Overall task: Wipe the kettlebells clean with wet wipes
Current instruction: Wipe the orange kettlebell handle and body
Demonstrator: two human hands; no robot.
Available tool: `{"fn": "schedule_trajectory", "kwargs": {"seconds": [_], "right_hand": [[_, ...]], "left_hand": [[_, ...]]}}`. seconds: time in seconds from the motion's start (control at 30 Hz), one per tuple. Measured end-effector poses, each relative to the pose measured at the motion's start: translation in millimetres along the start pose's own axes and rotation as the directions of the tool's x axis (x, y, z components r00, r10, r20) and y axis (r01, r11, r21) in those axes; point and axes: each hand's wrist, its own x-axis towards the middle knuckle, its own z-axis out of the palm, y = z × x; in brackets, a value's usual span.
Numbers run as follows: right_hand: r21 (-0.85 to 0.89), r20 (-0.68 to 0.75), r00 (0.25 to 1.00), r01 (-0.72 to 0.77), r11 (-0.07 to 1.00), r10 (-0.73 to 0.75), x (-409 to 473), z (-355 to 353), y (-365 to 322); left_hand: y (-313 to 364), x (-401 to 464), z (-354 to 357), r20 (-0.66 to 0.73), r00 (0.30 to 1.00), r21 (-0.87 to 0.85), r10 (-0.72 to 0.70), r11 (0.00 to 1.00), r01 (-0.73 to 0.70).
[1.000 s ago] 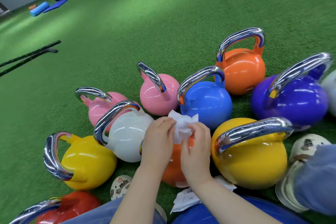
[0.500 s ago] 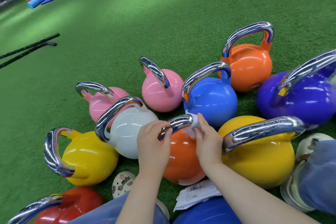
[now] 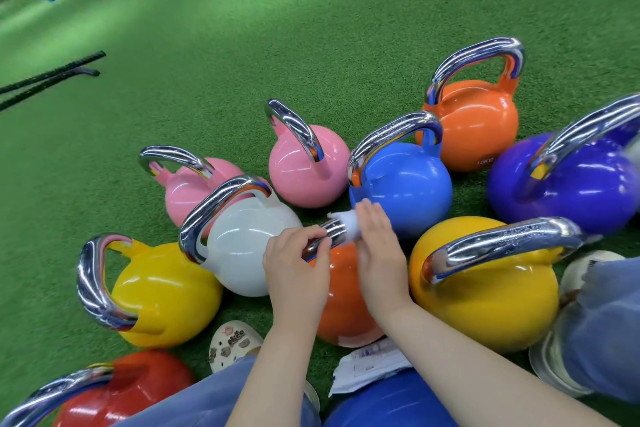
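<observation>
Several coloured kettlebells with chrome handles stand close together on the green turf. Right in front of me is an orange kettlebell (image 3: 346,305). My left hand (image 3: 294,270) grips the near end of its chrome handle (image 3: 330,234). My right hand (image 3: 379,250) holds a white wet wipe (image 3: 348,227) wrapped round the far end of that handle. Around it stand a white kettlebell (image 3: 242,246), a blue one (image 3: 405,184) and a large yellow one (image 3: 485,298).
Two pink kettlebells (image 3: 304,166), a second orange one (image 3: 474,121), a purple one (image 3: 568,187), a smaller yellow one (image 3: 162,291) and a red one (image 3: 128,388) ring the group. A wipes packet (image 3: 370,364) lies by my knees. Black ropes (image 3: 48,76) lie far left.
Both hands came down from holding the bunched wipe in the air. The left hand took the orange kettlebell's handle and the right hand wrapped the wipe round it, sliding toward its far end.
</observation>
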Motion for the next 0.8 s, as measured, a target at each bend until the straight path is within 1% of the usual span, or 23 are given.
{"fn": "schedule_trajectory", "kwargs": {"seconds": [0.03,0.07,0.1,0.17,0.23,0.3,0.37,0.43,0.47,0.5,0.53,0.57,0.67,0.73,0.8], "right_hand": [[0.073,0.009,0.982,-0.187,0.980,0.187,-1,-4,0],[0.114,0.048,0.935,-0.353,0.928,0.350,-5,-6,4],[0.157,0.099,0.868,-0.497,0.853,0.487,-8,-6,7],[0.180,0.153,0.766,-0.643,0.744,0.624,-12,-4,15],[0.191,0.150,0.722,-0.691,0.697,0.676,-12,-1,15],[0.204,0.117,0.717,-0.695,0.690,0.687,-10,0,8],[0.223,0.075,0.773,-0.628,0.745,0.630,-7,-2,-3],[0.210,0.028,0.864,-0.496,0.843,0.502,-4,-5,-10],[0.184,0.015,0.898,-0.435,0.881,0.440,-2,-5,-11],[0.159,0.014,0.915,-0.400,0.903,0.403,-1,-5,-10],[0.150,0.023,0.915,-0.401,0.904,0.402,0,-4,-6],[0.155,0.039,0.895,-0.445,0.882,0.445,0,-3,-3],[0.191,0.090,0.783,-0.620,0.761,0.615,-5,3,14],[0.203,0.126,0.734,-0.677,0.707,0.667,-9,6,19],[0.229,0.114,0.695,-0.714,0.662,0.710,-10,7,16]], "left_hand": [[0,-1,0,0.001,1.000,-0.005,-0.008,1.000,0.008],[-1,-1,0,0.003,1.000,-0.010,-0.011,1.000,0.011],[-1,-1,0,0.006,1.000,-0.014,-0.011,1.000,0.011],[-3,-2,0,0.007,1.000,-0.023,-0.006,1.000,0.006],[-3,-2,0,0.004,1.000,-0.029,0.005,1.000,-0.004],[-4,-3,0,-0.008,1.000,-0.035,0.004,0.999,-0.004],[-4,-3,2,-0.017,1.000,-0.045,-0.006,0.999,0.005],[-4,-4,3,-0.032,0.999,-0.049,-0.002,0.999,0.000],[-4,-4,3,-0.039,0.999,-0.046,0.005,0.999,-0.006],[-4,-4,4,-0.043,0.999,-0.041,0.010,0.999,-0.011],[-5,-4,4,-0.043,0.999,-0.038,0.010,0.999,-0.012],[-5,-4,4,-0.042,0.999,-0.038,0.009,0.999,-0.010],[-5,-4,3,-0.030,1.000,-0.043,0.010,0.999,-0.011],[-6,-4,2,-0.022,1.000,-0.036,0.012,0.999,-0.012],[-6,-4,2,-0.017,1.000,-0.038,0.006,0.999,-0.007]]}}
